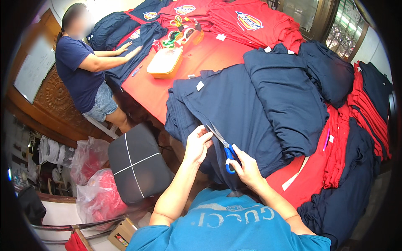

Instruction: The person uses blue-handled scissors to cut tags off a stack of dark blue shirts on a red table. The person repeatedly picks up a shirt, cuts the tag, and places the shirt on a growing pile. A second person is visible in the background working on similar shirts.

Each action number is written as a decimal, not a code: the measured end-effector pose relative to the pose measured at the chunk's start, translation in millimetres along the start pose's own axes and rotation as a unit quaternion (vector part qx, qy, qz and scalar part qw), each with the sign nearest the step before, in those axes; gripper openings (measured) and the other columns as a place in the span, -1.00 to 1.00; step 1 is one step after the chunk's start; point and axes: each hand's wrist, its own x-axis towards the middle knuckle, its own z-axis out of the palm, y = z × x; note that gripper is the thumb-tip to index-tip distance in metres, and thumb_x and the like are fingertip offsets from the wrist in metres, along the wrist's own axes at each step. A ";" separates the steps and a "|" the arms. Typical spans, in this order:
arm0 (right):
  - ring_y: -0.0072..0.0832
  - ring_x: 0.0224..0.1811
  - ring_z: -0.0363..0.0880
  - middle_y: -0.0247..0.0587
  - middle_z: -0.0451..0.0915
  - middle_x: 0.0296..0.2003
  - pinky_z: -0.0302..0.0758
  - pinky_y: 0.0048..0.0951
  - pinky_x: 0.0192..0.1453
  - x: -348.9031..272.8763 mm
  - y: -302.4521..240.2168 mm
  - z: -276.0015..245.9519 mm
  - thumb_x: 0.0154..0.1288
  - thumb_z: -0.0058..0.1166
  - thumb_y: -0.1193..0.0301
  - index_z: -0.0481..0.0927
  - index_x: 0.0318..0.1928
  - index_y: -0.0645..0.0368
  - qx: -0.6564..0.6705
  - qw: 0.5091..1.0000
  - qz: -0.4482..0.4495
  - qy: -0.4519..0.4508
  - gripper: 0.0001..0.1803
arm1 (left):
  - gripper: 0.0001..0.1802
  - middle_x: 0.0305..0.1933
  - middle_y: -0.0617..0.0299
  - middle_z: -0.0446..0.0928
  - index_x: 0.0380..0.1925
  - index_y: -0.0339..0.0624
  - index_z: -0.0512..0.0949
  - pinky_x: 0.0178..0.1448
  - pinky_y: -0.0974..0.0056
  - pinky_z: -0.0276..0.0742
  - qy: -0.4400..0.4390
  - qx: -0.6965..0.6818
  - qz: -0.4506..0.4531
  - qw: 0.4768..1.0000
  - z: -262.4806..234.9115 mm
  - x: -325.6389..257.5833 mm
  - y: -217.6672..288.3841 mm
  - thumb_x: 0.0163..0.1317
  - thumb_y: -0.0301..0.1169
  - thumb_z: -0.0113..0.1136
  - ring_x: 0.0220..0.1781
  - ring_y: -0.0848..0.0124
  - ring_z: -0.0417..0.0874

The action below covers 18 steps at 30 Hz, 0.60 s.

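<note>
Right hand (248,168) gripping blue-handled scissors (223,144), left hand (198,144) pinching navy shirt (234,108) edge

Small garment workshop, prob. run out of a home room. The big red-covered worktop (217,54) is piled w/ stacks of folded navy cotton T-shirts (251,104) and red printed T-shirts (251,21), more red and navy stacks at the right edge (368,108). Sewing-room bits sit on it: a flat yellow plastic box (164,62), rolls of tape (184,35), blue-handled steel scissors (224,146) at a shirt's edge. A second person in a navy top (77,71) smooths shirts at the far end. Clear plastic bags of red cloth (94,180) lie on the floor (next to a black cushioned stool (138,163)). Carved wooden panelling (58,96) and barred windows (339,25) look domestic.
</note>
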 end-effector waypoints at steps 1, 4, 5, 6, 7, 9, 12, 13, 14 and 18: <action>-0.34 -0.38 0.60 0.00 0.57 -0.29 0.54 -0.40 -0.23 0.3 1.4 1.8 0.30 0.12 0.46 0.35 0.29 0.33 0.019 1.000 0.013 -0.004 -0.44 | -0.74 -0.10 0.36 0.57 -0.05 -0.14 0.54 -0.10 0.35 0.48 0.002 0.004 -0.003 1.000 -0.9 -0.2 2.7 0.24 -0.54 0.18 -0.09 0.53 0.56; -0.45 -0.41 0.58 -0.04 0.59 -0.31 0.54 -0.45 -0.24 3.1 -1.9 0.9 0.33 0.06 0.49 0.36 0.30 0.32 0.094 0.992 0.087 -0.023 -0.47 | -0.74 -0.11 0.36 0.57 -0.05 -0.14 0.54 -0.10 0.35 0.49 -0.003 0.006 -0.011 1.000 -1.1 2.1 10.1 0.25 -0.55 0.17 -0.09 0.54 0.56; -0.49 -0.42 0.57 -0.06 0.59 -0.32 0.53 -0.46 -0.25 2.6 -3.3 2.4 0.34 0.04 0.50 0.36 0.30 0.32 0.124 0.985 0.120 -0.032 -0.48 | -0.74 -0.11 0.36 0.57 -0.05 -0.14 0.53 -0.11 0.36 0.49 -0.007 0.004 -0.016 1.000 -3.2 2.6 11.2 0.25 -0.56 0.17 -0.09 0.54 0.57; -0.56 -0.43 0.55 -0.08 0.61 -0.33 0.52 -0.49 -0.26 2.4 -1.9 3.1 0.35 0.00 0.52 0.37 0.30 0.32 0.115 0.986 0.120 -0.027 -0.50 | -0.74 -0.12 0.36 0.57 -0.05 -0.14 0.53 -0.12 0.36 0.50 -0.010 0.002 -0.020 1.000 -4.7 4.2 13.2 0.25 -0.56 0.17 -0.10 0.55 0.57; -0.57 -0.42 0.55 -0.08 0.62 -0.30 0.52 -0.50 -0.26 4.8 -2.9 3.9 0.35 0.02 0.50 0.37 0.30 0.31 0.120 0.986 0.117 -0.025 -0.49 | -0.72 -0.11 0.34 0.57 -0.03 -0.16 0.53 -0.11 0.35 0.52 -0.018 0.009 -0.020 1.000 -4.5 6.0 17.4 0.25 -0.57 0.17 -0.10 0.53 0.58; -0.57 -0.40 0.55 -0.06 0.63 -0.24 0.52 -0.51 -0.25 7.2 -5.2 4.8 0.35 0.05 0.48 0.37 0.30 0.31 0.128 0.985 0.114 -0.023 -0.48 | -0.69 -0.08 0.31 0.57 0.01 -0.18 0.51 -0.10 0.33 0.56 -0.032 0.020 -0.023 0.999 -2.2 7.2 25.4 0.25 -0.58 0.16 -0.09 0.51 0.60; -0.55 -0.37 0.56 -0.06 0.64 -0.16 0.54 -0.51 -0.21 10.8 -0.4 12.5 0.33 0.11 0.44 0.36 0.30 0.30 0.095 0.994 0.060 0.003 -0.45 | -0.62 -0.04 0.24 0.57 0.10 -0.21 0.48 -0.03 0.30 0.62 -0.091 0.020 -0.034 0.995 -7.9 12.4 29.1 0.25 -0.60 0.14 -0.06 0.45 0.62; -0.55 -0.35 0.57 -0.06 0.64 -0.14 0.54 -0.51 -0.20 14.1 1.0 13.8 0.32 0.13 0.43 0.36 0.30 0.30 0.102 0.994 0.045 0.011 -0.44 | -0.60 -0.03 0.22 0.56 0.11 -0.22 0.47 0.00 0.29 0.62 -0.092 0.026 -0.037 0.995 -8.4 13.9 29.7 0.25 -0.61 0.14 -0.04 0.43 0.62; -0.55 -0.34 0.57 -0.06 0.64 -0.12 0.55 -0.51 -0.18 18.3 2.4 15.6 0.32 0.15 0.41 0.36 0.31 0.30 0.111 0.993 0.030 0.019 -0.43 | -0.58 -0.02 0.20 0.56 0.13 -0.23 0.46 0.03 0.29 0.63 -0.092 0.033 -0.039 0.994 -9.4 14.8 29.9 0.25 -0.61 0.13 -0.03 0.41 0.63; -0.56 -0.32 0.60 -0.09 0.65 -0.16 0.56 -0.54 -0.20 26.8 -3.3 14.4 0.32 0.14 0.43 0.38 0.29 0.29 0.153 0.984 0.090 -0.002 -0.44 | -0.58 -0.02 0.18 0.56 0.15 -0.24 0.45 0.05 0.29 0.63 -0.081 0.055 -0.041 0.994 -8.8 16.0 28.8 0.26 -0.62 0.11 -0.01 0.39 0.63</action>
